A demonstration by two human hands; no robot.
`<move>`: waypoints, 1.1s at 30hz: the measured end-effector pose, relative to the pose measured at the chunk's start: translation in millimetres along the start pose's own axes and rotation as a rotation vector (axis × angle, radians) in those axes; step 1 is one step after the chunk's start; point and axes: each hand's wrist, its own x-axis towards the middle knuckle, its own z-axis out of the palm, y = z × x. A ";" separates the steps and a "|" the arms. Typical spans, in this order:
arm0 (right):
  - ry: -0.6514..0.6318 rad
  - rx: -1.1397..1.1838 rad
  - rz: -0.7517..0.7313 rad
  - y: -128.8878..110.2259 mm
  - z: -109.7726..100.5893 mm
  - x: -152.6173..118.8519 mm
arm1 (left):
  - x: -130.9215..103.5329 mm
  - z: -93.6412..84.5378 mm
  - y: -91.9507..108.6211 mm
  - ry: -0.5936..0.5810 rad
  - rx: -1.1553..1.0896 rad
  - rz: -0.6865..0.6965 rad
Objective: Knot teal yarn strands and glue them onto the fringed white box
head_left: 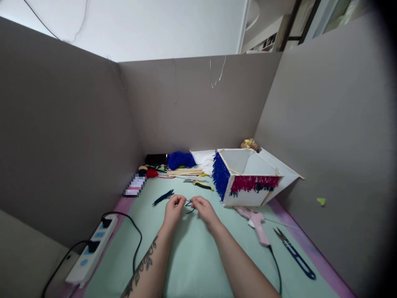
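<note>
My left hand [175,207] and my right hand [201,206] are close together above the middle of the pale green table cover. Both have their fingers pinched on a thin dark strand [190,212], which loops and crosses between them. Just left of my left hand lies a bundle of dark blue yarn pieces [163,198]. Behind my hands rest pliers with yellow and black handles [203,186]. To the right stands a white box-like frame [248,198] with blue fringe [221,176] on one side and magenta and dark fringe [254,182] on another.
A pink glue gun [257,225] and dark blue snips [294,253] lie at the right. At the left are a power strip [93,252] with cables and a phone [135,185]. Blue yarn [180,160], red yarn [151,173] and wooden sticks [186,171] lie near the back panel [198,107].
</note>
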 end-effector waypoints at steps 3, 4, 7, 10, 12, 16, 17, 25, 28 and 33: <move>0.054 0.042 0.124 6.0 -0.6 1.3 | 1.4 0.1 -5.1 0.036 -0.040 -0.042; 0.080 0.063 0.158 7.7 -0.9 1.8 | 1.8 0.2 -6.5 0.046 -0.051 -0.059; 0.151 0.107 0.211 8.7 -2.3 3.0 | 2.4 0.4 -8.9 0.057 -0.069 -0.093; 0.194 0.107 0.214 5.1 -4.1 3.4 | 2.1 0.3 -8.8 0.058 -0.071 -0.108; 0.229 0.106 0.208 3.1 -5.1 3.5 | 1.7 0.4 -8.2 0.072 -0.063 -0.118; 0.270 0.101 0.191 3.6 -7.5 4.1 | 1.3 1.5 -8.1 0.094 -0.026 -0.100; 0.269 0.093 0.183 4.5 -8.6 4.4 | 1.3 1.8 -8.5 0.091 -0.018 -0.095; 0.346 -0.380 0.011 17.0 -21.5 8.3 | 3.3 2.5 -12.9 0.042 0.255 -0.033; 0.323 -0.573 0.001 23.2 -22.1 9.5 | 4.2 2.5 -16.1 0.007 0.329 -0.041; 0.359 -0.689 -0.031 32.3 -24.0 12.5 | 5.6 -8.1 -15.0 0.031 0.380 -0.061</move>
